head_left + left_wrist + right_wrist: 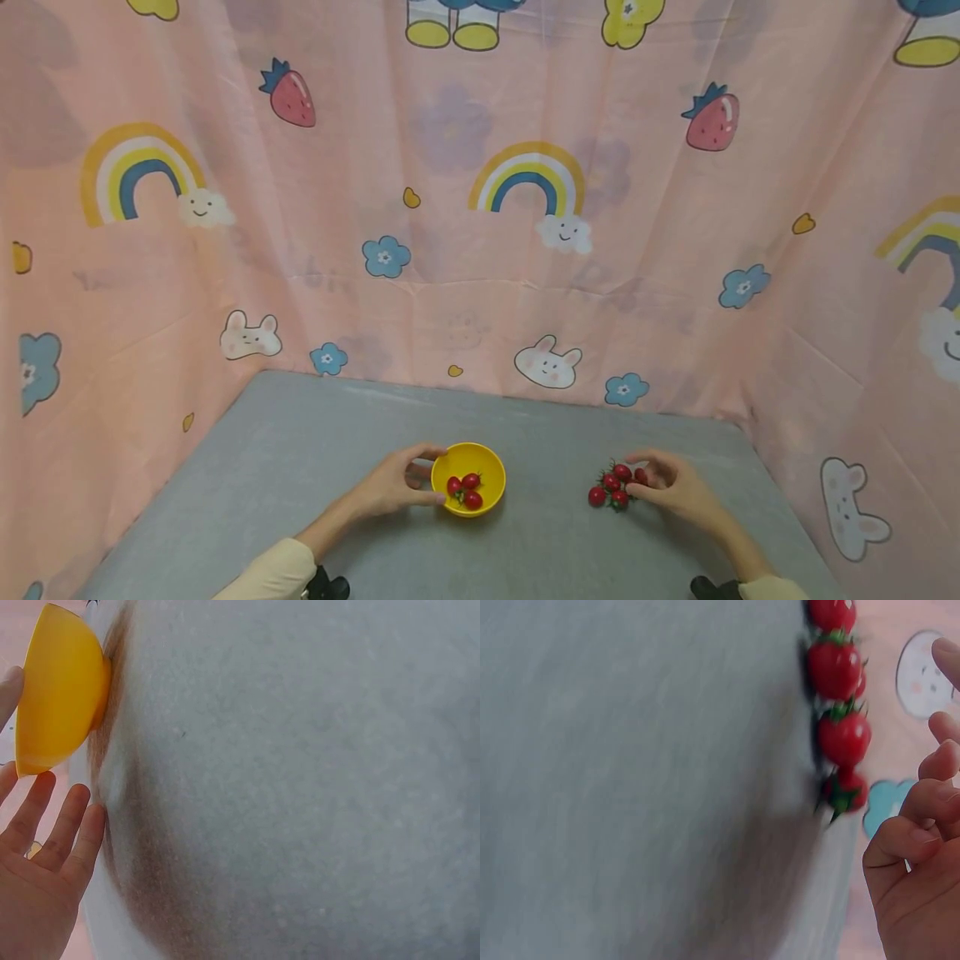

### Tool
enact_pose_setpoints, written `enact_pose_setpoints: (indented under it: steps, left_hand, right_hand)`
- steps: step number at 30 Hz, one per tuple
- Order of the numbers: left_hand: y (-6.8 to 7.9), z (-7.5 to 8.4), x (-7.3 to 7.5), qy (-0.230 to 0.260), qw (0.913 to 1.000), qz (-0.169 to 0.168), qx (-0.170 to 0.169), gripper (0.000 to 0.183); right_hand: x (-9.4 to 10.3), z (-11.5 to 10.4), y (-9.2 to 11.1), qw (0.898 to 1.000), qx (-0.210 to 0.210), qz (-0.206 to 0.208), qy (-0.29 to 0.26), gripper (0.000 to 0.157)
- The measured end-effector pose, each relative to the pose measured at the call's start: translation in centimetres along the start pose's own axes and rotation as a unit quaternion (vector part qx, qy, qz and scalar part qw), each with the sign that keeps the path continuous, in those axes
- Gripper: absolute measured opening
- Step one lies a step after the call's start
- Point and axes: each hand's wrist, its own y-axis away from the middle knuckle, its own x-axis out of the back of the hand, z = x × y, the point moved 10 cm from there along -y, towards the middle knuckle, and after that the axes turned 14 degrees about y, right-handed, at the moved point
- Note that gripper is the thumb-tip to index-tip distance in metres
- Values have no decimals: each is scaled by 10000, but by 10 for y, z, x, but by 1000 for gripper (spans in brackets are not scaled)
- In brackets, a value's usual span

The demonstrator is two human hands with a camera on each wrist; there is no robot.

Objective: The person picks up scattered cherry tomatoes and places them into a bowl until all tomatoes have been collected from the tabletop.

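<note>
A yellow bowl (491, 498) stands on the grey table with three small red cherry tomatoes (471, 481) inside, green stems showing. My left hand (390, 483) holds the bowl's left side, thumb at the near rim and index finger at the far rim. In the left wrist view the other fingers of that hand (45, 877) spread below the bowl (60, 690). To the right lies a cluster of several cherry tomatoes (611, 482). Just over its right edge is my right hand (678, 492), thumb and index finger apart. The right wrist view shows no tomato (845, 739) gripped.
The grey table (540, 546) reaches back to a pink curtain (450, 317) printed with rainbows, strawberries and rabbits. The curtain also closes off both sides. Between the bowl and the cluster lies a stretch of bare tabletop.
</note>
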Motion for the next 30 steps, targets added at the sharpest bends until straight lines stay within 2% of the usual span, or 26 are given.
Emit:
enact_pose_setpoints:
  steps: [6, 11, 16, 23, 30]
  left_hand:
    - [0, 1, 0, 84, 10000, 19, -28, 59]
    - [1, 2, 0, 73, 10000, 43, 13, 59]
    - [1, 2, 0, 21, 10000, 45, 7, 59]
    - [2, 7, -3, 49, 9999, -22, -86, 59]
    - [2, 10, -3, 136, 9999, -3, -72, 59]
  right_hand:
    - [10, 17, 8, 9995, -141, -2, 271, 38]
    - [12, 31, 10, 9997, -137, -111, 181, 44]
    - [14, 37, 8, 9994, -145, -268, 188, 48]
    - [12, 52, 2, 9961, -350, -607, 537, 52]
    - [10, 54, -6, 9940, -334, -801, 663, 51]
